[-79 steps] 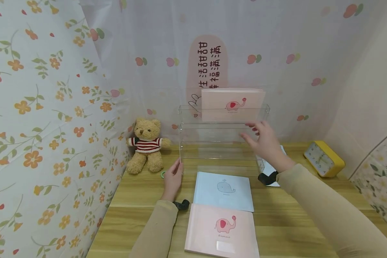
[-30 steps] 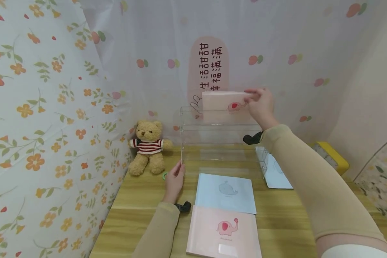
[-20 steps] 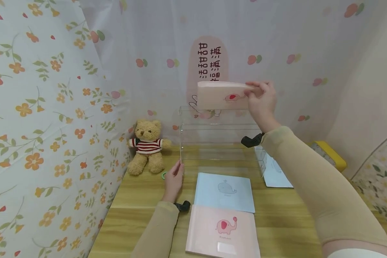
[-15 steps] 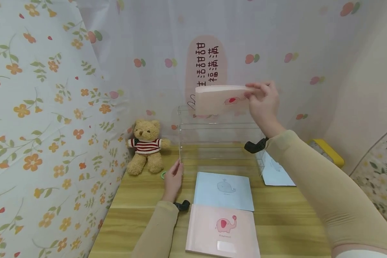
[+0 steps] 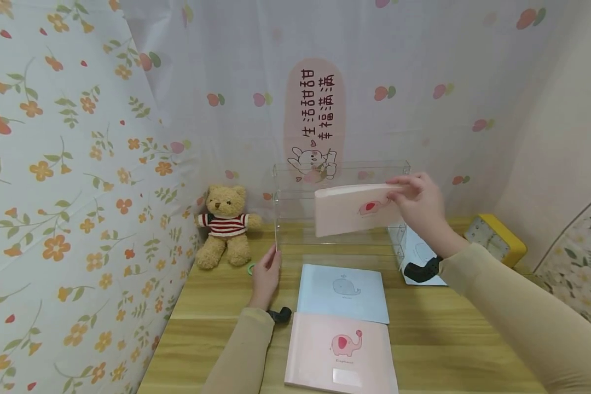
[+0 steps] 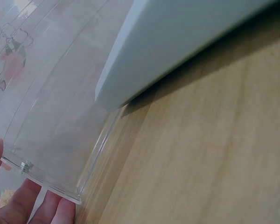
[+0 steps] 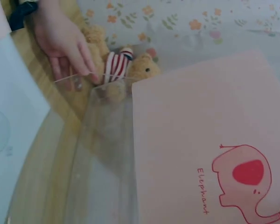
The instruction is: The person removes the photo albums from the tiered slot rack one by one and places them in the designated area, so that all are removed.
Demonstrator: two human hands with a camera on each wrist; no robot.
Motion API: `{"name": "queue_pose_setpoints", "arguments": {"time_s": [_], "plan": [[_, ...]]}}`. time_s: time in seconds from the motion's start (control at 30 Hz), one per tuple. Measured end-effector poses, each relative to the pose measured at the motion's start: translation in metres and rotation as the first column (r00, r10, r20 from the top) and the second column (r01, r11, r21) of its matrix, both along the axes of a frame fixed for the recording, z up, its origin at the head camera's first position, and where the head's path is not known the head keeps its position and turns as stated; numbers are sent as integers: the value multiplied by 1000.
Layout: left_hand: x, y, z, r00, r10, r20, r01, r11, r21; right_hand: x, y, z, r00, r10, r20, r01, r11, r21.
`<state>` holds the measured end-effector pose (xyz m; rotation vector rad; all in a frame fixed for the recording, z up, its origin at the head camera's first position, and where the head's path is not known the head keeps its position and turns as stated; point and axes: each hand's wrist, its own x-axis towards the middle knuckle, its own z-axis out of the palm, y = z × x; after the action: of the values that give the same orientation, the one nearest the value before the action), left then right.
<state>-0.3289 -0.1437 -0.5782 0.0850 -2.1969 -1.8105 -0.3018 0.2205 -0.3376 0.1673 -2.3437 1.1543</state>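
Note:
A clear acrylic rack (image 5: 295,235) with several tiers stands on the table. My left hand (image 5: 266,276) pinches its lower left side panel, thumb on one face and fingers on the other, as the left wrist view shows. My right hand (image 5: 423,210) holds a pink elephant booklet (image 5: 342,213) by its upper right corner, thumb in front, in front of the rack's middle tiers. The booklet hangs slightly tilted, cover facing me; its printed "Elephant" shows in the right wrist view. On the table before the rack lie a light blue whale booklet (image 5: 345,293) and a second pink elephant booklet (image 5: 342,350).
A teddy bear (image 5: 225,227) in a striped sweater sits left of the rack. A small green ring (image 5: 250,268) lies by my left hand. Another blue booklet (image 5: 413,246) lies by the rack's right side. A yellow alarm clock (image 5: 497,241) stands at the right.
My right hand reached up to the pink booklet in the top tier, gripped it, lifted it out and brought it down in front of the rack. My left hand stays on the side panel.

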Motion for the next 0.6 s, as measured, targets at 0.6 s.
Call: {"name": "queue_pose_setpoints", "arguments": {"time_s": [0.6], "plan": [[2,1,3,999,14,30,-13,1000,-14,51,77,-68,951,83,298,-135,978,157]]}}
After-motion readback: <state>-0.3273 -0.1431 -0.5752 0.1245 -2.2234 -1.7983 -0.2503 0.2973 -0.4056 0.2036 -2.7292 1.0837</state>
